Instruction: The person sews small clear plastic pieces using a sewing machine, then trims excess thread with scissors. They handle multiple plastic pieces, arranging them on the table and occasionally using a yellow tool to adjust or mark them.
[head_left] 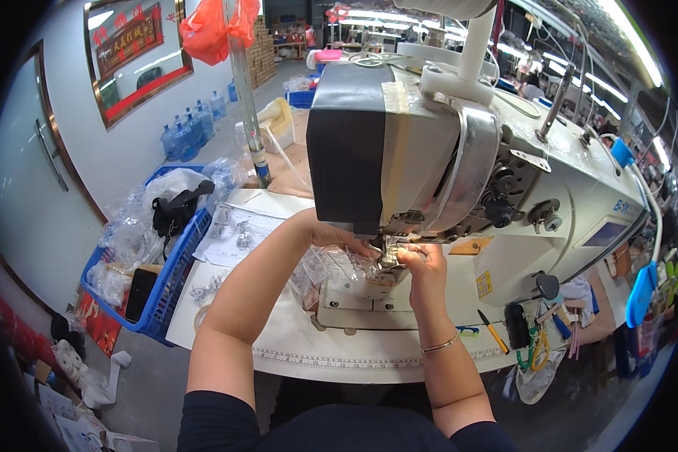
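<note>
Clear plastic piece [358, 264] guided under the needle of the sewing machine [459, 158].
The piece is pinched by the left hand [337, 239] and right hand [422, 265]; it is best kept flat, fingertips held clear.

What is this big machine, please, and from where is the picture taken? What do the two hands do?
The single picture comes from a camera worn on the person's head, looking down, so its edges bend. The large white and grey industrial sewing machine stands on a white work table. The left hand and right hand meet under the machine's head, near the needle, and pinch small clear plastic pieces; how tightly is hard to tell. More clear pieces lie to the left. A blue plastic basket of bags stands beside the table.
</note>
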Tool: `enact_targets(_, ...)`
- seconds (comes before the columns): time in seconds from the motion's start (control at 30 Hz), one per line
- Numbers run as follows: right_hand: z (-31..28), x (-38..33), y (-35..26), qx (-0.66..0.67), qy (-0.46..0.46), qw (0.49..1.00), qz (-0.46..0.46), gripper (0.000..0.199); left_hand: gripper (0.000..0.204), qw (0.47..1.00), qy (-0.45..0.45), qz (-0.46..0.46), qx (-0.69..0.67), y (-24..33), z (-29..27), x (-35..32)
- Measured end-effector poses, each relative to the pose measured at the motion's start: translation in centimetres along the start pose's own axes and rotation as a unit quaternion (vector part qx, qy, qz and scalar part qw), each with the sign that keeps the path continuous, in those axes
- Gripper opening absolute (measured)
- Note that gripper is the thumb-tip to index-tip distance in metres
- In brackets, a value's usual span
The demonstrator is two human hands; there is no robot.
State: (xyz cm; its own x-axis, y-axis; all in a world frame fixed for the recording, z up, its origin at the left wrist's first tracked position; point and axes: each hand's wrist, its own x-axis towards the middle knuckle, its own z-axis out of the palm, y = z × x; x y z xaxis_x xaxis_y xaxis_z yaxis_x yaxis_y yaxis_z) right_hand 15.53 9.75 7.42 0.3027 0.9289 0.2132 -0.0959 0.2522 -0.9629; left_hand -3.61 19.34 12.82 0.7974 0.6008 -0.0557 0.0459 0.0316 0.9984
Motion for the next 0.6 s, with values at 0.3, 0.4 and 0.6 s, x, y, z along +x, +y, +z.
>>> enact_targets(0.3, 0.0, 0.1, -0.4, 0.017, -0.005, 1.000, 0.022, 0.028, 0.049, 1.000, 0.017, -0.015, 0.017, -0.1, -1.4, -0.7)
enact_targets(0.4, 0.3, -0.3, -0.9, 0.039, -0.001, 0.999, 0.023, 0.025, 0.048, 1.000, 0.010, -0.007, 0.012, 0.0, -1.4, -0.3)
enact_targets(0.6, 0.2, -0.4, -0.9, 0.045, 0.002, 0.999, 0.007, 0.022, 0.046, 1.000, -0.001, 0.009, 0.010, 0.4, -1.4, 0.3)
